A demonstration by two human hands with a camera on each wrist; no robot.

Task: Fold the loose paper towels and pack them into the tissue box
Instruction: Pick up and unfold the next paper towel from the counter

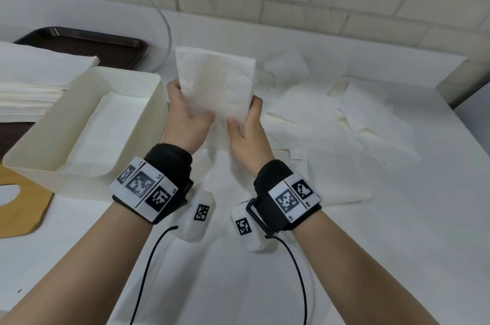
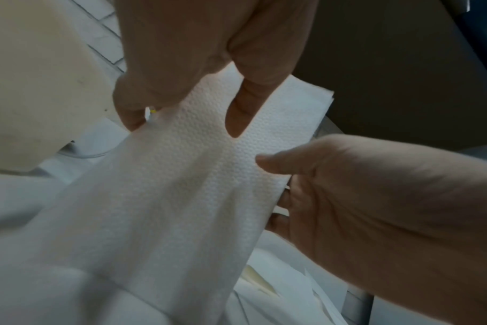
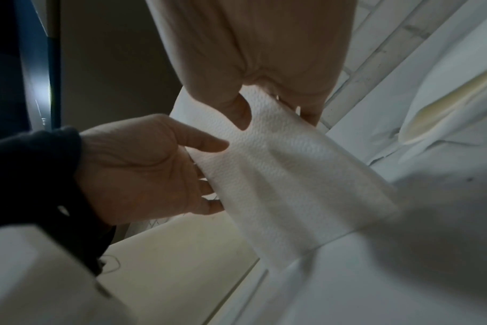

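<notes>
Holding things up mid-fold, basically: one paper towel (image 1: pixel 216 83) was raised over the surface (image 1: pixel 397 245), pinched along its near edge by both hands. The left hand (image 1: pixel 185 120) was clamped on the towel's left side, thumb on the front and fingers behind, and the right hand (image 1: pixel 246 128) had the same kind of grip on the right side. In the left wrist view the sheet looked doubled over at its far corner, so it was probably halfway folded, tbh, though the exact layer count couldn't be made out.

The tissue box (image 1: pixel 148 118) sat just left of the hands with its top off, and a flat layer of towels was already seen inside. More loose paper towels (image 1: pixel 331 123) were scattered to the right and under the hands, and a neat stack (image 1: pixel 39 86) was parked at the far left on a dark tray (image 1: pixel 79 41).

What could go wrong from here: the paper is thin and floppy, so if the two pinches are pulled apart too hard, a tear or a skewed crease would be expected. If one side gets let go early, the fold would likely flop open. And if it's stuffed in crooked, the edge could be caught on the box rim and the layer underneath bunched up.
</notes>
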